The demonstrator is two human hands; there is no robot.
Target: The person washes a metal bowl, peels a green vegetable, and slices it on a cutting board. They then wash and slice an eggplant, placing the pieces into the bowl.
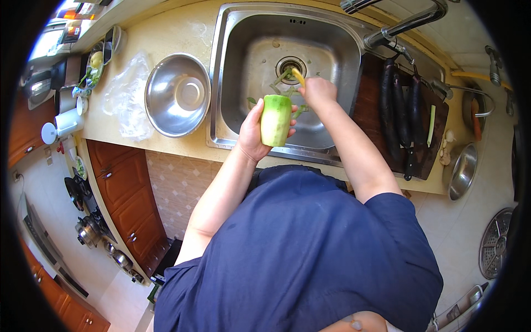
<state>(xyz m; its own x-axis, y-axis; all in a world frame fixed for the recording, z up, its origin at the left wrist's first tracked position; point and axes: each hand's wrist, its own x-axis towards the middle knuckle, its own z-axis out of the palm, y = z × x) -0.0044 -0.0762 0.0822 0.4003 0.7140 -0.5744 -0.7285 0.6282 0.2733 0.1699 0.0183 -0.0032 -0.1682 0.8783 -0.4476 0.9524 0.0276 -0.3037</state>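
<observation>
My left hand [251, 132] holds a thick, pale green piece of peeled gourd or similar vegetable [276, 121] upright over the sink's near side. Darker green skin remains around its top end. My right hand [319, 94] is closed on a yellow-handled tool [298, 77], probably a peeler, whose working end I cannot make out. It is just beyond and to the right of the vegetable. Green peel strips [282, 77] lie in the stainless steel sink [239, 54], around the drain, and a small green leaf lies left of the vegetable.
A steel bowl [177, 95] and crumpled clear plastic bag [132, 99] are left of the sink. At right, eggplants [388, 103] and a black-handled knife [409, 164] lie on a dark cutting board [369, 103]. The faucet [404, 27] stands behind; garlic [445, 154] and another steel bowl [461, 172] sit beyond the board.
</observation>
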